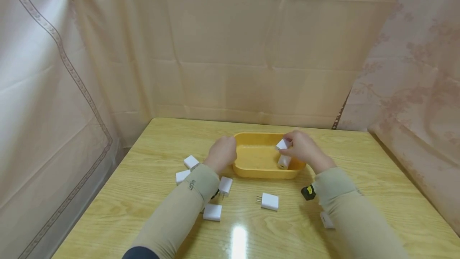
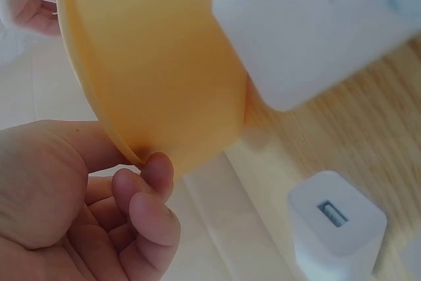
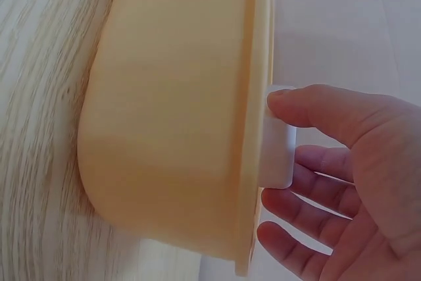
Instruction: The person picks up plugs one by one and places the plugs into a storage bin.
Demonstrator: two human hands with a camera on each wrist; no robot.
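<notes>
Wooden table (image 1: 377, 179) with tray (image 1: 251, 171), chargers (image 1: 270, 201)

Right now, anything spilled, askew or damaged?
Nothing damaged. White chargers lie scattered at odd angles around the yellow tray; one charger lies inside. The right hand holds another over the tray.

The shallow yellow plastic tray (image 1: 266, 171) sits mid-way across the pale wooden tabletop (image 1: 377, 171), with bare wood behind it and to its right. White square plug adapters (image 1: 270, 201) dot the near side and left, leaving narrow lanes between them. A small black and yellow object (image 1: 308, 192) lies by the right sleeve. Beige curtain walls (image 1: 223, 51) close the back and sides.
</notes>
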